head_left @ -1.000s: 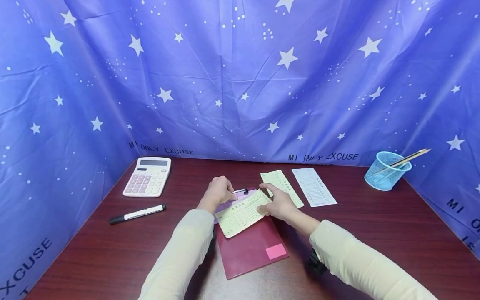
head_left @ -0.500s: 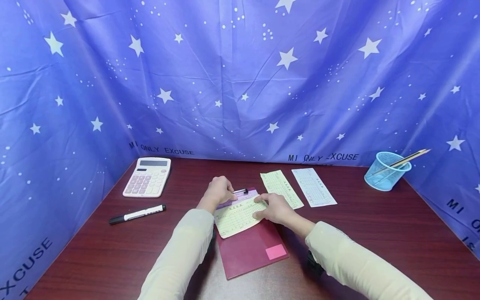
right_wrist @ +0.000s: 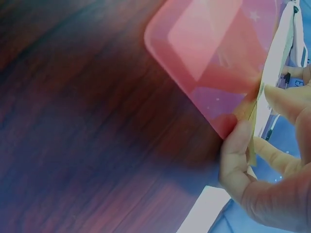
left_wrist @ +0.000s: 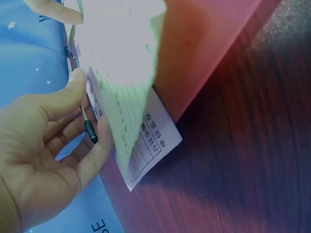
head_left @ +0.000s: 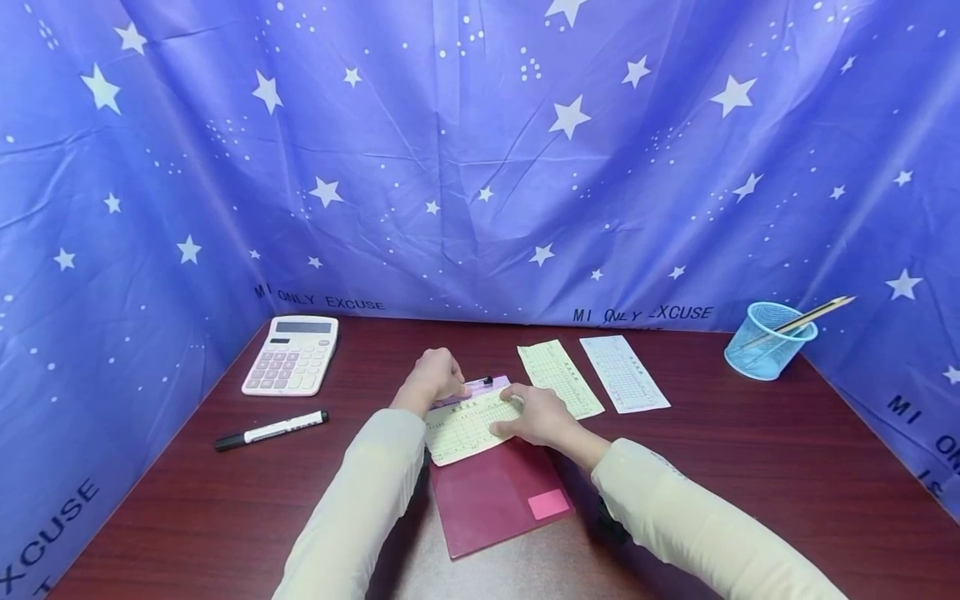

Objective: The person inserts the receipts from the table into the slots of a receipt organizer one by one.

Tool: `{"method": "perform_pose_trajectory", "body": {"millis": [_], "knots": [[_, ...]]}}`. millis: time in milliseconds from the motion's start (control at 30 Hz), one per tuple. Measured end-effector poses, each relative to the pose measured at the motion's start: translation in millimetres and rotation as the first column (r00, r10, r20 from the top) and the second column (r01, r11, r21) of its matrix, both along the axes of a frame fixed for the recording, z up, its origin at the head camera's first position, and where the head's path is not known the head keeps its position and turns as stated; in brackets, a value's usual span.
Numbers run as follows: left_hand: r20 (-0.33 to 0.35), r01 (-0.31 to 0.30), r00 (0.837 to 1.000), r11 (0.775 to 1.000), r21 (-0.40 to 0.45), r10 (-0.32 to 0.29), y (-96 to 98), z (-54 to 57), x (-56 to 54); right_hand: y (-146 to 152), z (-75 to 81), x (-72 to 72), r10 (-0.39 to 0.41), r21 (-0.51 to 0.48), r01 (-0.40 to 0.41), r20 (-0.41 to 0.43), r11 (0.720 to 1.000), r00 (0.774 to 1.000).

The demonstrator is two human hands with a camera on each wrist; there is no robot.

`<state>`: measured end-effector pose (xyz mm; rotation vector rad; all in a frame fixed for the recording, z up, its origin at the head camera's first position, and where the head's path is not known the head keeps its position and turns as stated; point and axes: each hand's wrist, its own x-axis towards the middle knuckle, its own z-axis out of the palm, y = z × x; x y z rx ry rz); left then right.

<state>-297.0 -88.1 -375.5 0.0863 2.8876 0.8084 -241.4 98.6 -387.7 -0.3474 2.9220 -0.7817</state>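
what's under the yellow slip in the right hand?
Under the yellow slip: a purple slip showing past its far edge, and the red clipboard extending on the near side. The rest is covered; can't tell if more slips lie there.

Calculator behind marker, clipboard centre, cup far right

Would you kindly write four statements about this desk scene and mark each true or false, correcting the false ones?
1. The right hand pinches a pale yellow printed paper slip. True.
2. The black-and-white marker stands upright. False: the marker lies flat on the dark reddish wooden table.
3. The left hand touches the black-tipped metal clip. True.
4. The white rectangular calculator rests on the dark red folder. False: the calculator rests on the table.
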Motion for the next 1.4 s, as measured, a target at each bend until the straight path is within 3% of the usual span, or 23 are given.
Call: {"method": "perform_pose_trajectory", "body": {"millis": [333,767,1033,1233,1400], "knots": [[-0.003,0.007,1.0,1.0,-0.011,-0.007,0.6,0.5,0.8,-2.9,1.4,1.8,0.044,0.036,-0.042,-0.062,0.998,0.997],[-0.04,0.044,0.998,0.999,-0.029,-0.045,-3.0,0.5,1.6,-5.4,3.7,3.5,0.035,0.045,-0.034,-0.008,0.998,0.999],[-0.043,0.038,0.998,0.986,-0.164,-0.046,-3.0,4.4,1.7,-6.5,3.3,2.9,0.031,0.028,-0.032,0.017,0.999,0.999],[-0.051,0.047,0.997,0.989,-0.144,-0.055,-3.3,4.5,2.4,-7.4,3.0,2.1,0.022,0.034,-0.022,0.004,0.999,1.0],[-0.065,0.054,0.996,0.99,-0.13,-0.063,-3.0,4.7,3.6,-9.6,-0.2,3.4,-0.024,-0.025,0.025,0.04,0.999,0.999]]}}
